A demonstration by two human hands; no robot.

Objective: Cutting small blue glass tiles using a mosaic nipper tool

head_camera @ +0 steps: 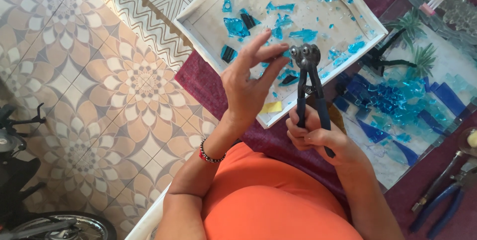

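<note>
Right hand [315, 135] clenched on nippers [309, 78]; left hand [251, 83] pinched glass chip [286, 54] at wheels, above tray [198, 26]. Best nipped low over tray, catching shards.

Home craft corner for glass mosaic work. Indicated by: white tray [198, 24] of blue glass shards beyond the left hand [251, 83]; half-laid mosaic panel [397, 106] right of the right hand [313, 135]; patterned floor tiles [114, 81] leftward.

no packages, signs or screens, only a small yellow paper tag [271, 107] on the white tray's [198, 26] near edge
</note>
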